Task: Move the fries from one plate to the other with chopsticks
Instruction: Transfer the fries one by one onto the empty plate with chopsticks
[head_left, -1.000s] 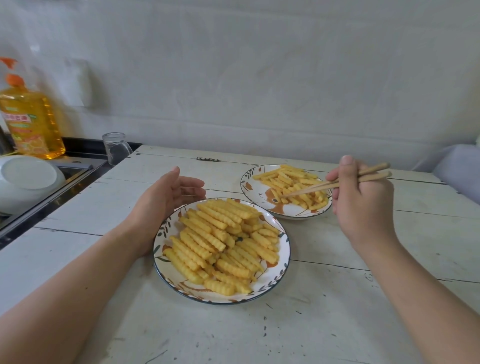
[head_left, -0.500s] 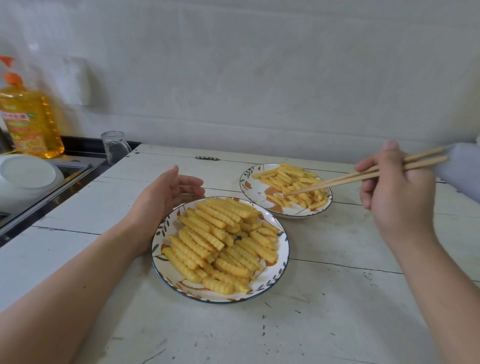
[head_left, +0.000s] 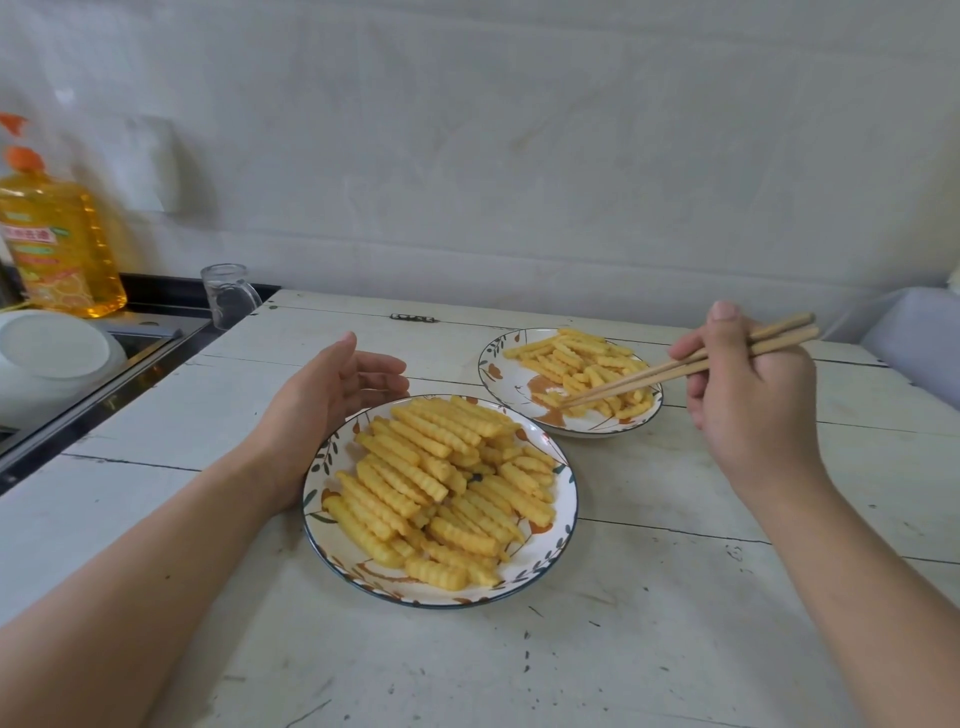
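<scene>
Resting open-palmed against the rim of the heaped near plate (head_left: 563, 512), the left hand (head_left: 324, 410) holds nothing and simply steadies it on the table (head_left: 649, 649). Further right, the chopsticks (head_left: 675, 366) reach down among the fries (head_left: 582, 364) on the sparser far plate (head_left: 501, 382), pinched in the right hand (head_left: 748, 400). She'd do best to clamp one fry mid-length and lift gently.

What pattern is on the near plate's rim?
White near plate: dark blue edge line, green leaf sprigs and orange-brown blotches. The head view shows it best, at left and right rims.
</scene>
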